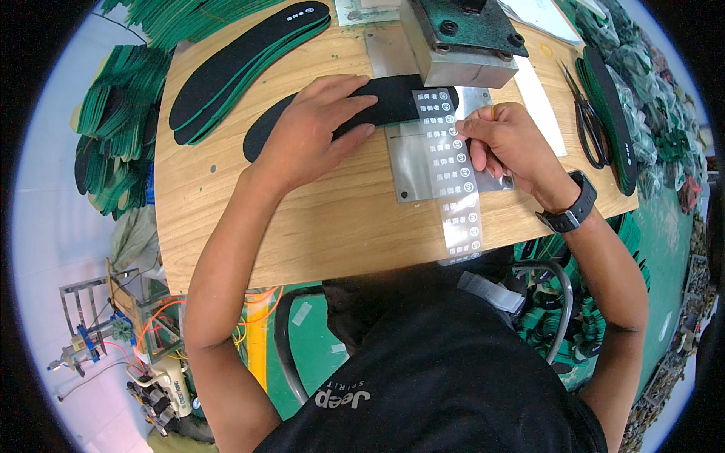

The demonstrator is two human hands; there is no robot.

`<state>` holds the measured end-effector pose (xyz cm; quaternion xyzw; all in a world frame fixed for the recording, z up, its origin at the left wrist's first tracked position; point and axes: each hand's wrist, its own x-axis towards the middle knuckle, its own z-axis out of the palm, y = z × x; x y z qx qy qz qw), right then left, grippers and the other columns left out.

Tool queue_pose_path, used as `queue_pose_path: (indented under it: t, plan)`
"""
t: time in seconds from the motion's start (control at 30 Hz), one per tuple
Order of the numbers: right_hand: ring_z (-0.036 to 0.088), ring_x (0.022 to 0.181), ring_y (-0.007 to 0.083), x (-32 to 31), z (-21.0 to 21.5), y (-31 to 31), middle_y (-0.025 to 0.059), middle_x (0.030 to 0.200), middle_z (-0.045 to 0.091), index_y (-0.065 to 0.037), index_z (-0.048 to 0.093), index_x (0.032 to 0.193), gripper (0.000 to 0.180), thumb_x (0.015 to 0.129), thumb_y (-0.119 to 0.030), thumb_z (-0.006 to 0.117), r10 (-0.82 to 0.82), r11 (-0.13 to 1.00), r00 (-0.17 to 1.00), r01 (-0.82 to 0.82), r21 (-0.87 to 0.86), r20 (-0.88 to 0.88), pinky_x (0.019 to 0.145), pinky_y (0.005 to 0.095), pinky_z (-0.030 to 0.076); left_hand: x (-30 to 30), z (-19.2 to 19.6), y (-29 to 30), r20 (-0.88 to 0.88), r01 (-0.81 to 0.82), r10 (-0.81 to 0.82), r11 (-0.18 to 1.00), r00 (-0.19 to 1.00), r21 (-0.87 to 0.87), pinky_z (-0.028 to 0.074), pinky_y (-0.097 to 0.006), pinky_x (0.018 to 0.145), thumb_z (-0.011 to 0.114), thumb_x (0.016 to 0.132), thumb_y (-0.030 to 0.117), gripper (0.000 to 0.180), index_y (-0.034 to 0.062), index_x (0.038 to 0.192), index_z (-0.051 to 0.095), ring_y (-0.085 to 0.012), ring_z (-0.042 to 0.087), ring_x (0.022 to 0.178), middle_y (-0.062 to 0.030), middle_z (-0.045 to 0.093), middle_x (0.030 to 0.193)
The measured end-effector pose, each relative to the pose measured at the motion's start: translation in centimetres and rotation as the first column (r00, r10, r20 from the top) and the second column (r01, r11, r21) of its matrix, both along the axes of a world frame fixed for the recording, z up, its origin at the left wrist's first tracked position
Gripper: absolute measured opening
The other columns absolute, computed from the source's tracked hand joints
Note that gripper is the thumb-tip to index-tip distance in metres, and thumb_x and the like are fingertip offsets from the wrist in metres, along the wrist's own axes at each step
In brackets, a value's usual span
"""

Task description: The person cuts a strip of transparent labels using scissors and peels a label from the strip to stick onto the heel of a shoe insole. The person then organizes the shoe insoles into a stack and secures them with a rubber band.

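One clear glossy strip [457, 177] of printed labels runs across the wood table [317, 219], pinched in the right hand [504, 142]. The left hand [317, 132] lies flat, fingers spread, on one black matte insole [377, 102] under the metal press [464, 38]. Farther left lies a stack of insoles [242, 64]; far right, one pair of scissors [590, 124].

insole: we see a black insole [377, 106] flat on the wooden table [317, 219], toe end under the metal press [464, 41]
label strip: clear, printed film strip [453, 174] lying across the insole, running off the table's near edge
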<state>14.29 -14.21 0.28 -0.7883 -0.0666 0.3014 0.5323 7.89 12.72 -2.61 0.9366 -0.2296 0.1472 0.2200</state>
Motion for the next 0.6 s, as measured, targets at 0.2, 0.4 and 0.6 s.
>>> queue_pose_path:
  t: [0.2, 0.4, 0.6]
  plan:
    - [0.044, 0.034, 0.0064, -0.29, 0.54, 0.31, 0.004, 0.051, 0.057, -0.002, 0.061, 0.069, 0.023, 0.088, -0.015, 0.062, -0.017, 0.999, 1.0, 0.018, -0.034, 0.007, 0.033, 0.0198, 0.029, -0.01, -0.06, 0.05, 0.013, 0.017, -0.017, 1.0, 1.0, -0.025, 0.041, -0.04, 0.103, 0.068, 0.083, 0.014, 0.036, 0.0047, 0.117, 0.063, -0.0322, 0.049, 0.123, -0.0132, 0.055, 0.131]
    - [0.044, 0.034, 0.0061, -0.37, 0.45, 0.25, 0.0035, 0.051, 0.057, -0.003, 0.061, 0.069, 0.024, 0.089, -0.016, 0.061, -0.015, 0.999, 1.0, 0.016, -0.035, 0.027, 0.033, 0.0191, 0.029, -0.12, -0.09, -0.08, 0.01, -0.019, 0.019, 1.0, 1.0, 0.023, 0.041, -0.039, 0.104, 0.068, 0.083, 0.016, 0.037, 0.0065, 0.118, 0.063, -0.0309, 0.048, 0.124, -0.0111, 0.054, 0.132]
    - [0.044, 0.034, 0.0059, -0.35, 0.36, 0.21, 0.0033, 0.05, 0.057, -0.004, 0.061, 0.068, 0.025, 0.089, -0.017, 0.061, -0.01, 0.999, 1.0, 0.01, -0.036, 0.024, 0.033, 0.0191, 0.029, -0.2, -0.1, -0.1, -0.013, -0.029, 0.029, 0.999, 0.999, 0.026, 0.04, -0.039, 0.105, 0.068, 0.084, 0.018, 0.037, 0.0074, 0.119, 0.063, -0.0305, 0.047, 0.125, -0.01, 0.054, 0.134]
